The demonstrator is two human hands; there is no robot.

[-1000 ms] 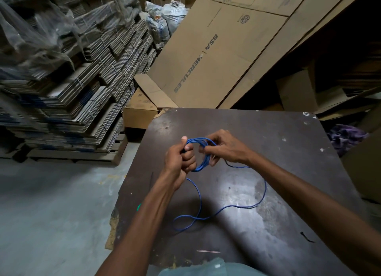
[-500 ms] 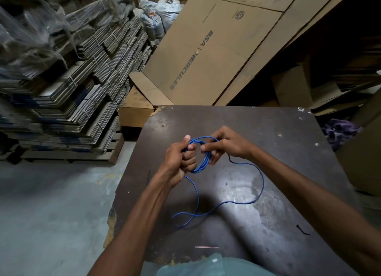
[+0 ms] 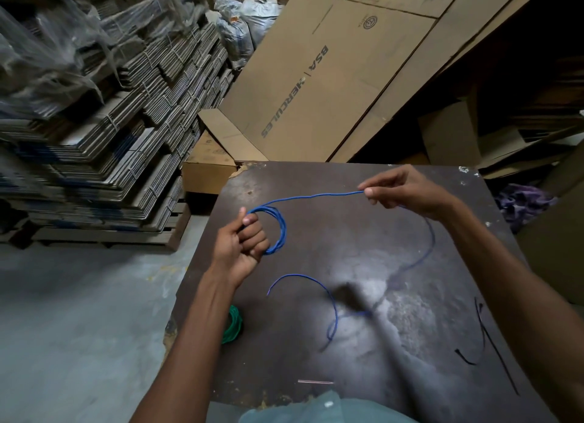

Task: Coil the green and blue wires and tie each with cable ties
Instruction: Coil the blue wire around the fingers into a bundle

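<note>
Left hand [image 3: 241, 249] grip is curled round a small bundle of blue wire [image 3: 278, 230] loops, thumb up, centre-left of frame; right hand [image 3: 407, 190] grip pinches the same wire between thumb and fingertip, upper right of centre, with a taut-ish span running between the two hands; from the right hand the rest of the blue wire drops down the right side, lies on the desk [image 3: 316, 353] in lower centre and ends in a free tip near the left wrist; green wire [image 3: 233, 326] sits already coiled at the lower left desk edge, partly hidden by the left forearm, tie not visible; black cable ties [image 3: 486, 337] lie at lower right, well apart from both hands; judgement: wire looks light, thin, springy, holds a curve, so loops likely to spring open if the left grip loosens; best hold is across all loops at one spot, feeding with a light sliding pinch; coiling seems partway, loose tail left; tie thin, probably fiddly to pick up.
</note>
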